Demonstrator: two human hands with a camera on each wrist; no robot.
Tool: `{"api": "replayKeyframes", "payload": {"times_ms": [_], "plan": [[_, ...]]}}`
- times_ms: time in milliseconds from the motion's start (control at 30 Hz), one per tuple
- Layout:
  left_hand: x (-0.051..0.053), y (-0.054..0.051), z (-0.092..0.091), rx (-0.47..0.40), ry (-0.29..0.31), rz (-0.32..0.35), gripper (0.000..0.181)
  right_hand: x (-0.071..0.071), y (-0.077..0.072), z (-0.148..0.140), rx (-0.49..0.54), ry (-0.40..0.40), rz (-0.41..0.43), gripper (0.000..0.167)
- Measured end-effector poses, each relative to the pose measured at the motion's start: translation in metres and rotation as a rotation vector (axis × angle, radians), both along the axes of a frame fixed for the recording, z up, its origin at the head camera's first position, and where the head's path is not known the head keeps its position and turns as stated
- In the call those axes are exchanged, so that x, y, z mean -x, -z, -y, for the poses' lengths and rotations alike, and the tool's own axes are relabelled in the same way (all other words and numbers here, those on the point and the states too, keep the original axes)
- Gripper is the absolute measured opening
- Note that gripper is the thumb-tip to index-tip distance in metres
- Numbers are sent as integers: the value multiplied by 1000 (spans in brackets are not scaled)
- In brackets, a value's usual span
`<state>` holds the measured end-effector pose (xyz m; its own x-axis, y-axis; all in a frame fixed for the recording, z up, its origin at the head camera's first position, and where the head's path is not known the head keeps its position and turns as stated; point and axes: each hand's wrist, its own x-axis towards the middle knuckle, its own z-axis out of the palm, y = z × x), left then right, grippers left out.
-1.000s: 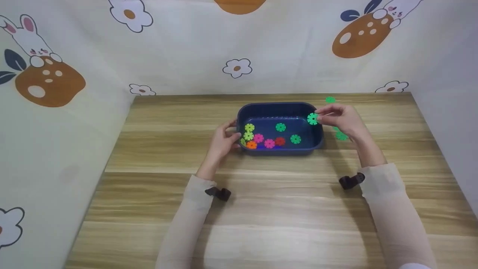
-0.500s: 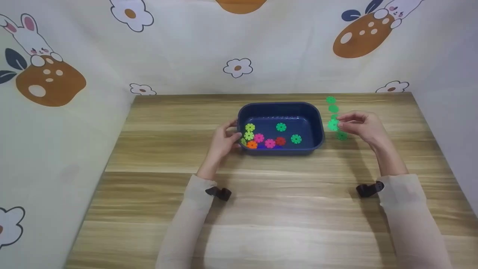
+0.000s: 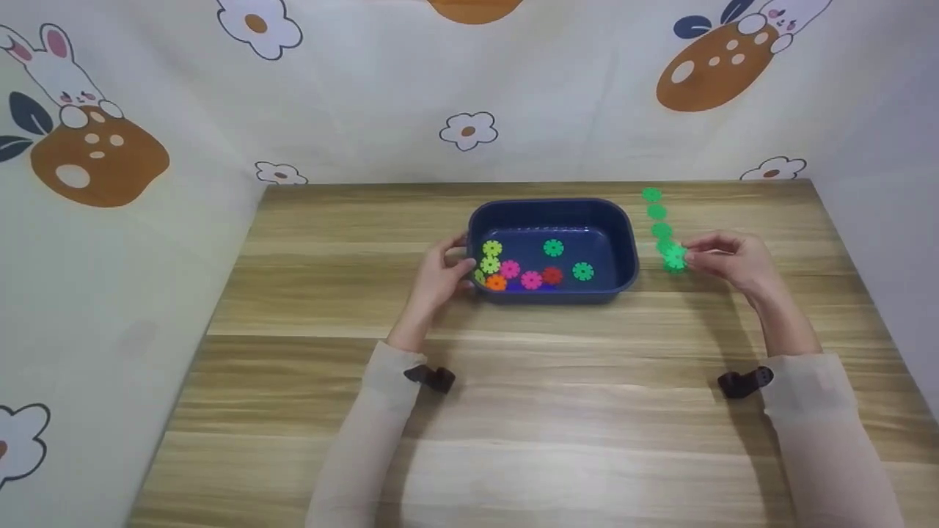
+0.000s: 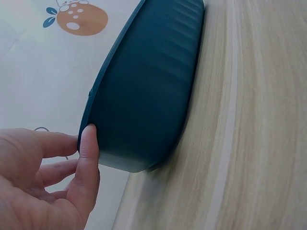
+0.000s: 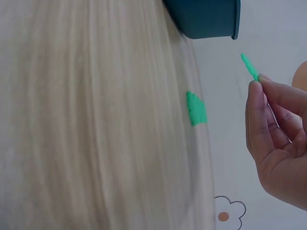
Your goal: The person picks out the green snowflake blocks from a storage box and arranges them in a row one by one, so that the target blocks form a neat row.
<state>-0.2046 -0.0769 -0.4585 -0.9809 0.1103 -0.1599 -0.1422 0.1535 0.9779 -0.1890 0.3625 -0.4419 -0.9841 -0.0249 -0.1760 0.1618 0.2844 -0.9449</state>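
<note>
My left hand (image 3: 438, 277) pinches the left rim of a dark blue plastic basin (image 3: 554, 298) between thumb and fingers, as the left wrist view also shows. Above the table to the right of the basin, my right hand (image 3: 736, 262) holds a green notched snowflake disc (image 5: 249, 66) between thumb and fingertips. The held disc overlaps the near end of a column of several green discs (image 3: 656, 212) on the tabletop. Inside the basin lie two green discs (image 3: 583, 271), yellow-green discs (image 3: 490, 264), pink discs (image 3: 531, 280), a red disc (image 3: 552, 276) and an orange disc (image 3: 497, 282). Blue pieces are partly hidden by the near wall.
The wooden table (image 3: 543, 411) runs up to a patterned cloth backdrop (image 3: 367, 103) behind and at the left. A pale side panel (image 3: 873, 220) stands along the right edge. Both forearms lie over the near part of the table.
My right hand has carried the green disc from over the basin's right side to the near end of the green column. My left hand stays on the rim.
</note>
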Motion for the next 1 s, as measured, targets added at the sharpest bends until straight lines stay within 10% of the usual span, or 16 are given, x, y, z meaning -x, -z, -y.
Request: {"api": "replayKeyframes", "payload": {"times_ms": [1000], "plan": [[1,0,0,9,2,-9,57,0,23,-20,-46,-67,108,17]]}}
